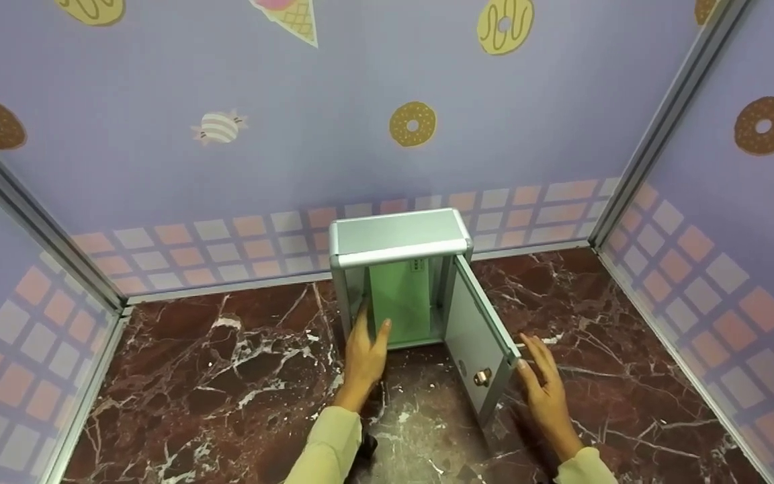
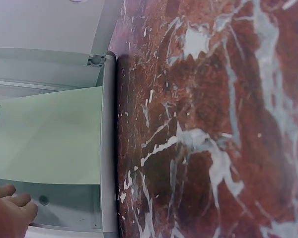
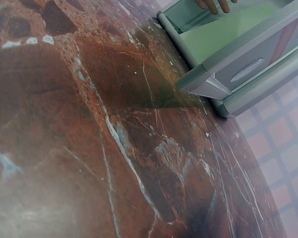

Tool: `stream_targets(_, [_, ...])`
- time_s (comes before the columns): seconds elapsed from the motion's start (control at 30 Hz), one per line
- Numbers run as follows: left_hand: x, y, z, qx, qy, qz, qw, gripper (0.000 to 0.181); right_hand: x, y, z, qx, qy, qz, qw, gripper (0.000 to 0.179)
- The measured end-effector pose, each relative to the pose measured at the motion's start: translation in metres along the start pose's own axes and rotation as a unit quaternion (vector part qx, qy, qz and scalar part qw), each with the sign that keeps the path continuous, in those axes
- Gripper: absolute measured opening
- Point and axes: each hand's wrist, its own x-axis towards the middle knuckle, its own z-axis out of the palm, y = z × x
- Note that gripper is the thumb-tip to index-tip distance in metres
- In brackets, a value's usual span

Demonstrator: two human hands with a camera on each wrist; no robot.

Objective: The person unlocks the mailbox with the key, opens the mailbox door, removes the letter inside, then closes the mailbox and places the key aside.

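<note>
A small silver-grey metal cabinet (image 1: 400,235) stands upright on the marble surface, its hinged door (image 1: 474,329) swung outward to the right. Inside leans a pale green panel (image 1: 400,302) with a small printed label, also visible in the left wrist view as a green panel (image 2: 49,134). My left hand (image 1: 365,356) reaches into the cabinet's front opening at the left, fingers extended beside the panel's edge with nothing gripped. My right hand (image 1: 547,390) is at the free edge of the door, its extended thumb and fingertips right at the edge. A round lock (image 1: 482,377) sits on the door's inner face.
Dark red marble (image 1: 226,376) with white veins spreads around the cabinet. Behind stands a lilac back wall (image 1: 320,154) printed with sweets and tile squares. Side panels rise at left and right, joined by metal corner posts (image 1: 662,128).
</note>
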Motion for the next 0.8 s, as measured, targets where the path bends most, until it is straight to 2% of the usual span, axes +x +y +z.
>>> stream_targets(0.4, [0.006, 0.000, 0.011, -0.010, 0.010, -0.025, 0.9996, 0.066, -0.003, 0.003, 0.000, -0.009, 0.010, 0.003, 0.9999, 0.042])
stream_targets(0.8, [0.016, -0.004, 0.015, -0.008, 0.038, -0.019, 0.9991, 0.067, -0.003, 0.004, -0.001, -0.009, 0.014, -0.009, 0.9998, 0.039])
